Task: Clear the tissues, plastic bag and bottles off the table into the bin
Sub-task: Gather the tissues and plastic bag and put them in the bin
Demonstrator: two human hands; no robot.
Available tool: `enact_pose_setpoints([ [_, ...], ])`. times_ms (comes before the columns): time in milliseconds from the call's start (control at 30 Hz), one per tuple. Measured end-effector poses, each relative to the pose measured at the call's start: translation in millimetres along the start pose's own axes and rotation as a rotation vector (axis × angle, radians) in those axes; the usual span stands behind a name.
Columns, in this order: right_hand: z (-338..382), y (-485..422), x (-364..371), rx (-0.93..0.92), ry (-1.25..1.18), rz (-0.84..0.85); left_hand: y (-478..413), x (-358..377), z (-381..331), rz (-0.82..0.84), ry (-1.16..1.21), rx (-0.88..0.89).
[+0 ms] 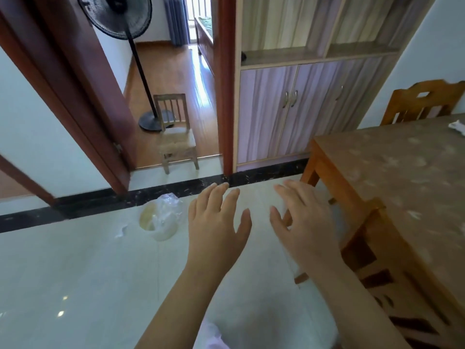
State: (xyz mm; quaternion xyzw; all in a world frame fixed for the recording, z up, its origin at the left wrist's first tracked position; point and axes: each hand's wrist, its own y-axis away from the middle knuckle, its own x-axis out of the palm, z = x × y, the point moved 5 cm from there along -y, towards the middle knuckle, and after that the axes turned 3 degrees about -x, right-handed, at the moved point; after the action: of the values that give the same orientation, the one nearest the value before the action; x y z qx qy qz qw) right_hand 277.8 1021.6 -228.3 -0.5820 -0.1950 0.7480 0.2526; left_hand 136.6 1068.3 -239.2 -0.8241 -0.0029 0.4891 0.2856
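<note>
My left hand (pixel 218 222) and my right hand (pixel 303 222) are stretched out over the floor, fingers spread, both holding nothing. Left of my left hand a small pale bin (pixel 161 224) lined with a clear plastic bag stands on the tiled floor. A crumpled white tissue (pixel 123 230) lies on the floor just left of the bin. The wooden table (pixel 392 177) with a patterned cover stands to the right. At its far right edge lies a white tissue (pixel 456 127). No bottles are in view.
A wooden chair (pixel 385 268) is tucked against the table's near side, another chair (pixel 422 102) stands behind it. A cabinet (pixel 289 109) lines the far wall. Through the doorway stand a small wooden chair (pixel 176 137) and a floor fan (pixel 141 69).
</note>
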Motion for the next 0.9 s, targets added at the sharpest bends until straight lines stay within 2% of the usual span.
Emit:
enact_pose_setpoints([
  [167, -4, -55, 45, 0.059, 0.048, 0.020, -70, 27, 32, 0.022, 0.024, 0.014],
  [400, -51, -128, 100, 0.127, 0.037, -0.006, -161, 91, 39, 0.064, 0.096, 0.113],
  [600, -117, -215, 143, 0.121, 0.049, -0.133, -275, 152, 14, 0.043, 0.075, 0.264],
  [800, -203, -308, 158, 0.186, 0.088, -0.177, -392, 208, -28, 0.017, 0.139, 0.379],
  [900, -242, -334, 167, 0.241, 0.101, -0.150, -429, 245, -48, 0.060, 0.176, 0.398],
])
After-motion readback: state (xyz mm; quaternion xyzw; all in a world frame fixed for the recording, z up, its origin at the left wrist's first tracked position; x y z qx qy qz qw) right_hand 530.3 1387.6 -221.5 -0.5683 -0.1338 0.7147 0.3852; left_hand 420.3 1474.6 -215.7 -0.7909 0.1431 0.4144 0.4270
